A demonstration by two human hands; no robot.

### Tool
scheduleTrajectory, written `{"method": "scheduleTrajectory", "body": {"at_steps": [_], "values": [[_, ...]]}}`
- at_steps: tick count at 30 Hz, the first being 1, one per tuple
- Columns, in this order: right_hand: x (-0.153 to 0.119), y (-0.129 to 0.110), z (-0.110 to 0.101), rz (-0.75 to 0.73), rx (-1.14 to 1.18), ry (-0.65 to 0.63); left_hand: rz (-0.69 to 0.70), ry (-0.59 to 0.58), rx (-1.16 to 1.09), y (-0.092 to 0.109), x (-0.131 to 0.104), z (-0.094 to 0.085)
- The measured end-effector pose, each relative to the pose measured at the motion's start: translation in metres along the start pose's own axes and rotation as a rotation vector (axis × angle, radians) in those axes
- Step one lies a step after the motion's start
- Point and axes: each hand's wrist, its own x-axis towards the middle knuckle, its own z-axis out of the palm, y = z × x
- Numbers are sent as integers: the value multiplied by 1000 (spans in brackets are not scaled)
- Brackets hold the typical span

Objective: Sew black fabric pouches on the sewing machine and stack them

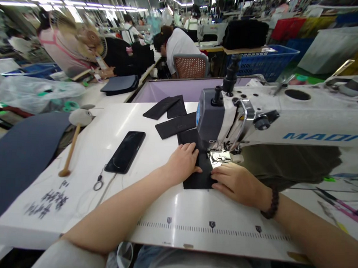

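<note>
"Where's the cloth lying?"

"The black piece (pixel 199 182) is flat on the white table (pixel 154 208), just left of the sewing machine's (pixel 316 112) metal foot (pixel 221 156). I can't tell whether its edge is under the foot. More black pieces (pixel 177 126) lie behind it."

"And your hands?"

"My left hand (pixel 182 163) is palm down over the left edge, mostly open, fingers lightly bent and thumb out to the side. It presses on the cloth without gripping. My right hand (pixel 240 184) is half curled at the right edge, close in front of the foot, with fingertips on the cloth. I can't tell whether they pinch it."

"So what makes for good handling here?"

"Even, light pressure, I'd say. The left palm can steady the broad part, while the right fingertips line up the edge. Pressing too hard could drag the cloth askew; pressing too little could let it wander or pucker."

"Isn't that right hand rather near?"

"It is, and that's what I'd watch most. I can't make out the needle tip, so the fingers belong in front and to the side, never reaching under the foot. If the edge drifts, it's better to stop and square it than to tug."
</note>
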Motion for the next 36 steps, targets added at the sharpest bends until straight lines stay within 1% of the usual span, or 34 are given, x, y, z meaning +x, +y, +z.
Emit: {"method": "scheduleTrajectory", "body": {"at_steps": [3, 6, 8, 10, 17, 25, 29, 36], "values": [[-4, 6, 9, -14, -34, 65, 136, 4, -75, 6, 0, 5], [-8, 7, 14, 11, -72, 87, 191, 66, -104, 9, -4, 13], [-8, 7, 14, 25, -81, 88, 188, 113, -113, 9, -4, 17], [-8, 7, 13, 31, -82, 80, 182, 130, -125, 8, -3, 19], [-6, 7, 16, 85, -71, 67, 166, 109, -184, 1, 3, 22], [-6, 6, 17, 91, -78, 90, 164, 83, -213, 0, 4, 19], [-6, 6, 19, 112, -83, 91, 157, 92, -216, 0, 4, 19], [-4, 5, 18, 144, -55, 51, 156, 91, -221, -1, 5, 19]]}}
